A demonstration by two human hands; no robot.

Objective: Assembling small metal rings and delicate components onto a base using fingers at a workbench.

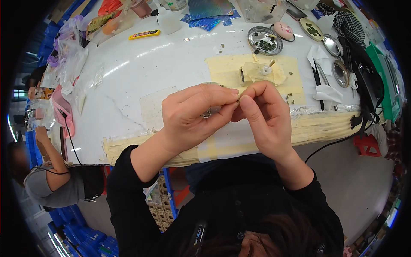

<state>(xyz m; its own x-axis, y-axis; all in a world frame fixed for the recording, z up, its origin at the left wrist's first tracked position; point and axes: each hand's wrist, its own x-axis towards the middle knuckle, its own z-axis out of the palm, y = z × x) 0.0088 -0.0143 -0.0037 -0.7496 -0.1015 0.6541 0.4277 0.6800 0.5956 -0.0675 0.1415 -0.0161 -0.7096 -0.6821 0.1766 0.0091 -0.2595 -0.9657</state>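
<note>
Above the front part of the table, my left hand point(195, 107) and my right hand point(269, 118) meet, thumbs and forefingers pinched tip to tip. Whatever sits between the fingertips is too small to make out. Beneath them a shiny dish-like thing is mostly hidden by my left hand. Just beyond my right hand stands a block wrapped in pale yellow tape point(252, 73), with a small stick in a white lump on top. Farther back lies a round metal dish point(252, 46) holding small dark green pieces.
A tape-covered edge point(319, 124) runs along the white table's front. Black tweezers point(317, 83) and white tissue lie at right, near round metal lids point(341, 73). A yellow cutter point(144, 35) and a white squeeze bottle point(168, 21) are farther back. Another person point(55, 184) sits at left.
</note>
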